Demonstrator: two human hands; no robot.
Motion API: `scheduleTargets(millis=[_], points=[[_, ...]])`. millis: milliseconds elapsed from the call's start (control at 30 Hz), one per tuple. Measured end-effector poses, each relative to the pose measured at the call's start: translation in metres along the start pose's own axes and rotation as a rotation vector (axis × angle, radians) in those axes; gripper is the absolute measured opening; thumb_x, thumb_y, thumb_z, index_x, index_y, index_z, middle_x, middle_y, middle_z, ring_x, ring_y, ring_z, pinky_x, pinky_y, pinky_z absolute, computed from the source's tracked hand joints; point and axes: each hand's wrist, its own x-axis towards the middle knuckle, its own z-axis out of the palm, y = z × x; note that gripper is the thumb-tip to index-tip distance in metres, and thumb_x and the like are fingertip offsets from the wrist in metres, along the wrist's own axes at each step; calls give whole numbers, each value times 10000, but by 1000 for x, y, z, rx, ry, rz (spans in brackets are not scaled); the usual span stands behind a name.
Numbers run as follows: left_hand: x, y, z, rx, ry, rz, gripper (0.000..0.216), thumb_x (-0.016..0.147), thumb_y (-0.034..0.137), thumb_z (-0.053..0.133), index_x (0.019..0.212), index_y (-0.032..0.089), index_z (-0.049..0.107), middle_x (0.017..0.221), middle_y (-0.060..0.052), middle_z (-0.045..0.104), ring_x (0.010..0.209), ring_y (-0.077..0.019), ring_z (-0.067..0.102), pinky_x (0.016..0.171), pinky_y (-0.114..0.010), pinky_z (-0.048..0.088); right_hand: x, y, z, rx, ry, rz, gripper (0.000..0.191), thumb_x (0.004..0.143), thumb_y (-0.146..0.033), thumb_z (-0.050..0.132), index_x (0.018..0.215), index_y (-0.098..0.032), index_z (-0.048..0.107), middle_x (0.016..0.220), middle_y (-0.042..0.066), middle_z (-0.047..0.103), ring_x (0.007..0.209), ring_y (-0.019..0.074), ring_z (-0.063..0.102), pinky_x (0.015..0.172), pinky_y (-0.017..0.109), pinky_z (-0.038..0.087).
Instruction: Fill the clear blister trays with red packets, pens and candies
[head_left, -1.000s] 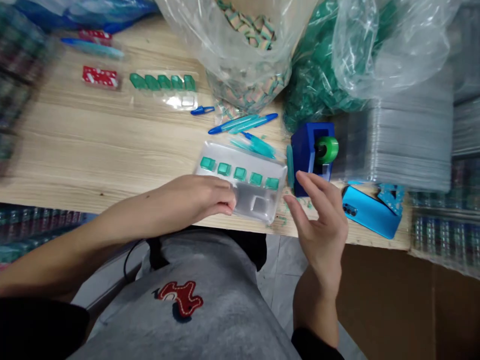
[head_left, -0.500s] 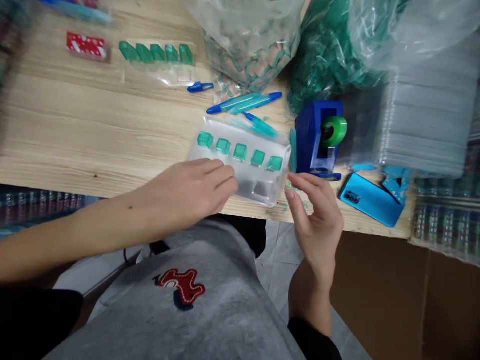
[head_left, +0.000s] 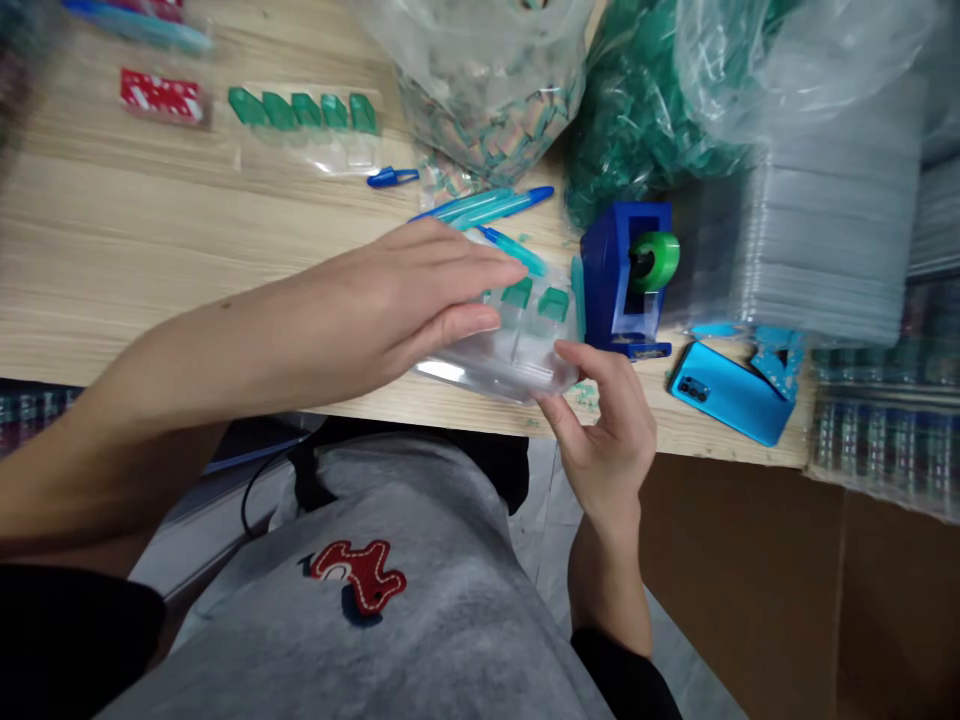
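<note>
A clear plastic blister tray (head_left: 487,365) lies near the table's front edge, tilted toward me. Green translucent pieces (head_left: 553,304) sit in a row along its far part, some of them covered by my left hand (head_left: 420,295). That hand stretches flat over the tray's left side, fingers out and thumb a little apart; whether it touches the tray I cannot tell. At the tray's right front corner, my right hand (head_left: 606,415) pinches the plastic between thumb and fingers.
Blue pens (head_left: 502,207) lie behind the tray, a blue tape dispenser (head_left: 606,270) to its right. Farther right are a blue phone (head_left: 731,392) and stacked clear trays (head_left: 829,240). Bags of small pieces (head_left: 495,110) and green ones (head_left: 630,130) stand behind. Another filled tray (head_left: 300,160) lies back left.
My left hand has moved up over the tray and straightened its fingers. My right hand has moved left and closed on the tray's corner. The tray's near edge has tipped up.
</note>
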Motion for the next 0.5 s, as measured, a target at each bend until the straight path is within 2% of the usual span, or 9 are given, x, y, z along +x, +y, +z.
scheduleTargets(millis=[167,233,333,400,500], points=[[11,-5,-3,48,-46,-2,370,1007,441,390,1136,244,676,1079,-30,692,1093,-249,588,1019,-435,426,1,-2,-1,14,-6,29,272,886,-129,658,1138,-222,614,965,5,647,852,113,596,790,252,528],[13,-3,-6,-16,-97,11,381,1012,444,385,1060,238,702,1038,-24,691,1006,-209,612,943,-364,459,-1,-1,-1,52,-7,51,313,882,-132,664,1171,-239,613,995,5,652,880,119,604,808,264,533],[13,-1,-7,-205,-250,10,405,1026,420,377,925,224,717,913,7,679,788,-116,618,725,-221,464,-8,2,2,147,-19,114,420,865,-185,702,1257,-288,591,1041,3,660,929,137,613,823,281,541],[15,-3,-5,-294,-347,1,407,1022,416,393,883,213,718,844,19,672,713,-95,601,653,-194,437,-14,4,4,212,-27,155,486,851,-206,723,1300,-321,574,1071,-1,666,956,142,620,828,279,544],[18,-8,-2,-344,-444,-31,402,1011,416,407,874,199,717,829,20,672,723,-101,609,643,-191,424,-21,5,8,274,-17,190,543,855,-183,715,1338,-367,551,1130,-14,671,958,134,633,848,273,547]])
